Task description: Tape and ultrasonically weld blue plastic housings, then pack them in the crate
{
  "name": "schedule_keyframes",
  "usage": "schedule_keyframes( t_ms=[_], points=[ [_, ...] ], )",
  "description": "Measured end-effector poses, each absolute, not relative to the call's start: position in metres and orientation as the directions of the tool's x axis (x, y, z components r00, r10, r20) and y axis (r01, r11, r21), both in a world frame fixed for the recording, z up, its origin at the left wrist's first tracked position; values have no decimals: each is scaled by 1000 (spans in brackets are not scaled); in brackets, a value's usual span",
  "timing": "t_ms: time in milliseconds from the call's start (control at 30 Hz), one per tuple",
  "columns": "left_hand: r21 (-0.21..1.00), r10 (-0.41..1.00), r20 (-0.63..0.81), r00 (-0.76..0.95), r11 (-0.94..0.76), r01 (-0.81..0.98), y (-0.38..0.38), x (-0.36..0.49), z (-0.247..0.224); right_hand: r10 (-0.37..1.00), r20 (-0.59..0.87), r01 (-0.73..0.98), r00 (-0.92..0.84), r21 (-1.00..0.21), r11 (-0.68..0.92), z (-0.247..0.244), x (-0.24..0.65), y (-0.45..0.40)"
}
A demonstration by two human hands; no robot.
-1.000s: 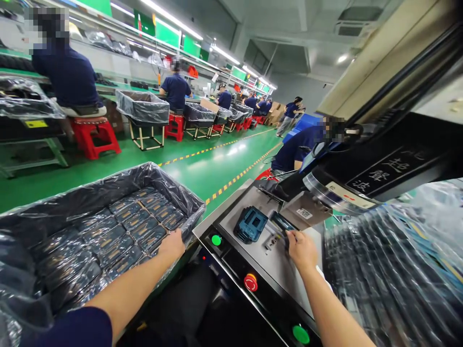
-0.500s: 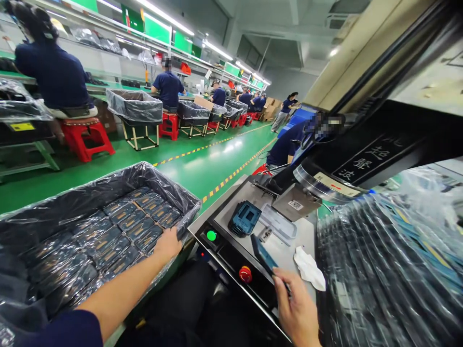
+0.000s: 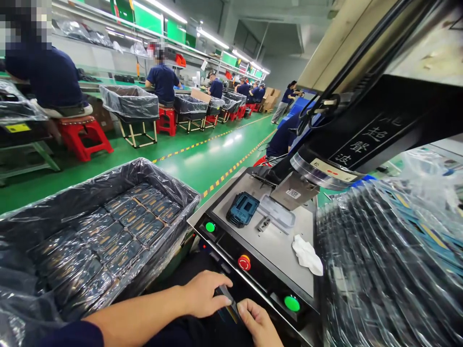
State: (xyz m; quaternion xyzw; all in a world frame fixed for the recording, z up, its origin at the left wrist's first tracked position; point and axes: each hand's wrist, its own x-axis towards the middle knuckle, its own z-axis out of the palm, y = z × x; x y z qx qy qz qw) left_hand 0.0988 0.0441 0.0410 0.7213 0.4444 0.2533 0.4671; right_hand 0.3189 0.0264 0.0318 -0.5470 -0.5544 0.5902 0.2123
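Low in front of my body, my left hand (image 3: 208,294) grips one end of a dark flat part (image 3: 228,303) between thumb and fingers. The fingers of my right hand (image 3: 255,320) pinch the same part from the other side. Beyond them, on the metal plate (image 3: 289,255) of a machine, rests a dark teal housing (image 3: 243,209). Beside it are a small metal fixture (image 3: 264,224) and a clear plastic tray (image 3: 280,216). A crumpled white cloth (image 3: 307,254) lies farther right on the plate.
A plastic-lined bin (image 3: 144,168) of wrapped dark parts stands at the left. The machine head (image 3: 325,168) overhangs the plate. Two green buttons (image 3: 210,227) and a red knob (image 3: 244,262) line its front edge. Stacked wrapped parts (image 3: 383,260) rise at the right. People sit farther back.
My left hand has left the bin's edge and joined my right hand at the dark part. My right hand has drawn that part back from above the plate toward my body.
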Motion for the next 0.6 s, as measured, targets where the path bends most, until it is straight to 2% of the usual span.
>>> schedule_keyframes(
  t_ms=[100,200,367,600],
  points=[
    [877,915,-214,341,27,479,48,103,36,899,-335,398,-282,-893,-208,28,319,28],
    [893,895,-348,277,226,390,53,99,25,939,-248,515,-239,-852,-94,23,318,27],
    [872,890,-380,253,253,420,52,93,14,972,-174,604,-161,-796,-43,17,311,21],
    [810,855,-477,201,339,478,57,107,26,969,-230,641,-90,-758,-120,20,309,19]
  ],
)
